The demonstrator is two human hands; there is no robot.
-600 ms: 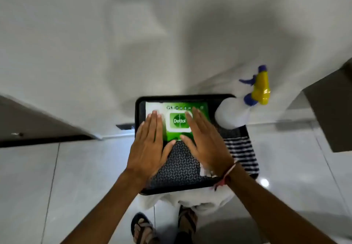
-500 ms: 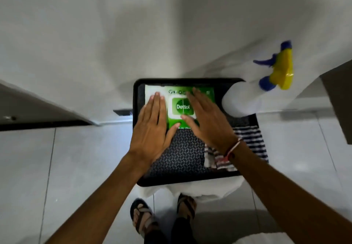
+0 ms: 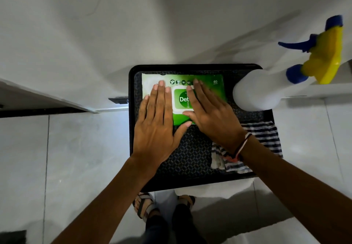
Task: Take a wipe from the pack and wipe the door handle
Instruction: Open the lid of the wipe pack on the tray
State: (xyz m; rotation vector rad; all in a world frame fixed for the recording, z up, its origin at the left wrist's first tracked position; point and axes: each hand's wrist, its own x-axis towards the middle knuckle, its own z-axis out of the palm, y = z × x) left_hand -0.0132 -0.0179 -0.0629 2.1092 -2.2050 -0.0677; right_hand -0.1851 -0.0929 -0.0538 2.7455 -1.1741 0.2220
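Wipe pack (image 3: pixel 213 88), green, marked "Det…" on its white lid label and "40" at far right corner, lying flat in far part of black tray (image 3: pixel 131 129). Left hand (image 3: pixel 158 123) spread flat, palm down, fingers straight and together, covering left side of pack; nothing gripped. Right hand (image 3: pixel 211 118) also open and flat, palm down, fingers resting across lid label, thumb pointing left along near edge of label; nothing held between fingers. Thumb tips of both hands close together near the pack's near edge. Red and white thread bracelet (image 3: pixel 241 146) around right wrist.

White spray bottle (image 3: pixel 257 93) with yellow and blue trigger head standing in far right corner of tray, just beside pack on the right. Striped cloth (image 3: pixel 266 137), blue and white, lying in near right part of tray, partly under right wrist. Patterned dark mat (image 3: pixel 190 156) covering tray floor. Tray resting on something white, seen only below near edge.

White wall (image 3: pixel 95 24) behind tray; grey floor tiles (image 3: pixel 76 158) left and right. Sandalled feet (image 3: pixel 144 205) visible below tray. Door handle not seen in view.
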